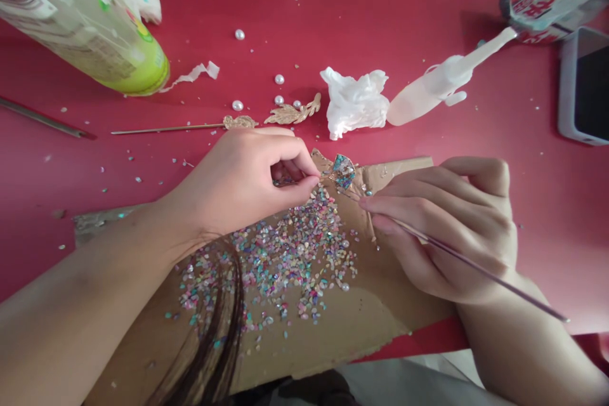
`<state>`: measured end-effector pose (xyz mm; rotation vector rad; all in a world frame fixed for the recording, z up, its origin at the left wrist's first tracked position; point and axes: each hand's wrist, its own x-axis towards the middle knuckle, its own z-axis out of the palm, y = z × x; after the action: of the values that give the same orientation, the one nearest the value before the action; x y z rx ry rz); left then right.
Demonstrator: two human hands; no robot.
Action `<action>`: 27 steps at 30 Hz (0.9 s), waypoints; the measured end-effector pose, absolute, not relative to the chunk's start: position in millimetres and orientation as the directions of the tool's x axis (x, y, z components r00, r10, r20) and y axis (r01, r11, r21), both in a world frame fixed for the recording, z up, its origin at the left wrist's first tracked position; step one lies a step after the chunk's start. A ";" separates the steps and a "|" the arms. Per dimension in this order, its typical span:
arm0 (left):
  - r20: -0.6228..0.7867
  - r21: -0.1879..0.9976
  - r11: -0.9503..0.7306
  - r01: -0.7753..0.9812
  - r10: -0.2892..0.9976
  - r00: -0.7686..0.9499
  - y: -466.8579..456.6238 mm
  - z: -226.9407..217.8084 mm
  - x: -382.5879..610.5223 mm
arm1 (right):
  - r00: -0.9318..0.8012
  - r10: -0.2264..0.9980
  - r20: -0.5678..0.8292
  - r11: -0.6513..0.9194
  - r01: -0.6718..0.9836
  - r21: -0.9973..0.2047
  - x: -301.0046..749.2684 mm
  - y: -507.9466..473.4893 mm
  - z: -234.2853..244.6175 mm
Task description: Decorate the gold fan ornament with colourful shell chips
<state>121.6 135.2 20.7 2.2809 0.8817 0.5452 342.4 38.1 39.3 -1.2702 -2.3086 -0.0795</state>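
Note:
My left hand (266,171) is closed in a pinch on a small gold-wire ornament (343,171), whose fan-shaped end is filled with blue, teal and pale chips. Between the thumb and fingers of my right hand (447,228) lies a thin dark stick (485,274), perhaps a fine brush. Its tip points at the underside of the ornament; whether they touch I cannot tell. Below both hands, many coloured shell-like chips (299,254) are spread over a piece of brown cardboard (342,336). The end of the ornament inside my left fingers is hidden.
Beyond my hands lie a gold hairpin stick (176,130), a gold leaf piece (292,113), loose pearls (279,79) and crumpled white tissue (356,101). A glue bottle (423,92), a phone (587,85) and a drink bottle (128,57) surround them. Hair strands (219,317) hang in front.

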 end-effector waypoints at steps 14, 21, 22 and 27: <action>0.168 0.605 -0.646 0.465 0.675 0.719 132.0 19.0 120.7 | -0.162 0.900 0.406 0.421 0.569 -0.707 353.3 38.2 27.2; 0.145 0.608 -0.637 0.474 0.676 0.723 132.2 19.6 121.5 | -0.304 0.873 0.381 0.471 0.729 -0.498 347.6 39.9 27.7; 0.139 0.610 -0.632 0.478 0.679 0.720 132.0 19.8 121.6 | -0.331 0.864 0.380 0.488 0.739 -0.465 346.4 40.8 29.0; 0.138 0.616 -0.622 0.484 0.690 0.710 131.1 20.3 121.8 | -0.368 0.857 0.362 0.502 0.758 -0.418 341.7 42.8 30.8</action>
<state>121.8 131.1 20.3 2.3639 0.8932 0.4931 341.7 42.8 30.8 -1.3203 -2.2111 0.2432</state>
